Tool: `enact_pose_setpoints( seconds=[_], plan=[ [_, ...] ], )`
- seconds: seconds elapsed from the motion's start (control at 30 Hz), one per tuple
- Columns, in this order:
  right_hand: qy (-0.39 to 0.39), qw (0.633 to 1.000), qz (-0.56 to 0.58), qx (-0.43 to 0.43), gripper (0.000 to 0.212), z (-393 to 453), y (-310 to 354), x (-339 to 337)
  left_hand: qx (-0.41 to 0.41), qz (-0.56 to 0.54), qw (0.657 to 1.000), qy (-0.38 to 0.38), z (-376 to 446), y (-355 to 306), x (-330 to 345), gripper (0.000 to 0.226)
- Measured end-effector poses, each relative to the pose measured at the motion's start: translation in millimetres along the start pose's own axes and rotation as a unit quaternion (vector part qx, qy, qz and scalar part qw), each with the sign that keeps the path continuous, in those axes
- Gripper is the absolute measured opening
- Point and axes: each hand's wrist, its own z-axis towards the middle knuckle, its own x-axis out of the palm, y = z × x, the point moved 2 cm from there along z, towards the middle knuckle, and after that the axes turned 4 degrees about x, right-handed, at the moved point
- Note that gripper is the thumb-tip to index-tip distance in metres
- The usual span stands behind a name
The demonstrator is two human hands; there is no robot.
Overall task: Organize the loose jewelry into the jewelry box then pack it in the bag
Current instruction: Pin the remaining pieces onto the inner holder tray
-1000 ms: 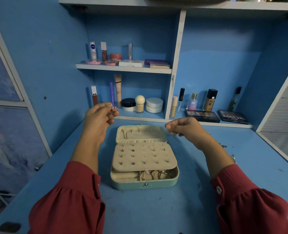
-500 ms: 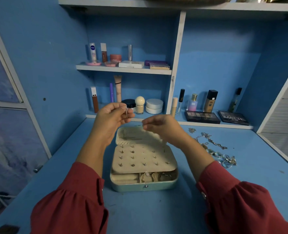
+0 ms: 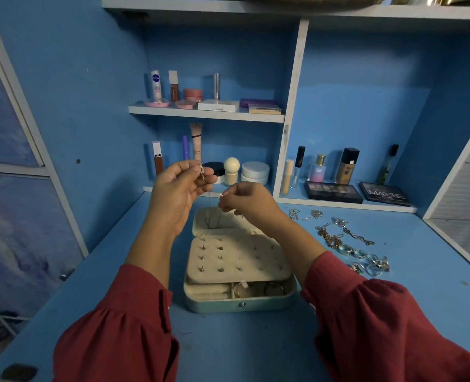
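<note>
Left hand (image 3: 177,193) pinching ring (image 3: 202,173); right hand (image 3: 246,201) pinching something tiny, unidentifiable, above open jewelry box (image 3: 239,304). Risk: slipping, dropping, bouncing away.

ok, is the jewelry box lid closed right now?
No, the jewelry box sits open on the desk, its earring panel and the lower compartment with rings showing.
</note>
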Motion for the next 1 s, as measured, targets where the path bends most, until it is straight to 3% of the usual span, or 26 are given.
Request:
enact_pose_setpoints(
  seconds=[0.33,0.57,0.9,1.0],
  plan=[
    [-0.056,0.998,0.04,0.002,0.006,-1,2,-8,0.002,-0.002,1.0,-0.001,-1,2,1,0.011],
    [-0.06,0.992,-0.106,-0.021,0.006,-4,0,-16,0.019,-0.031,0.999,-0.032,1,0,-4,0.015],
    [-0.097,0.982,-0.162,0.018,0.011,0,-23,-50,0.028,-0.08,0.98,-0.178,12,1,-34,0.011],
    [-0.065,0.989,-0.129,0.04,0.011,-3,-29,-62,0.014,-0.07,0.977,-0.201,14,4,-38,0.012]
  ],
)
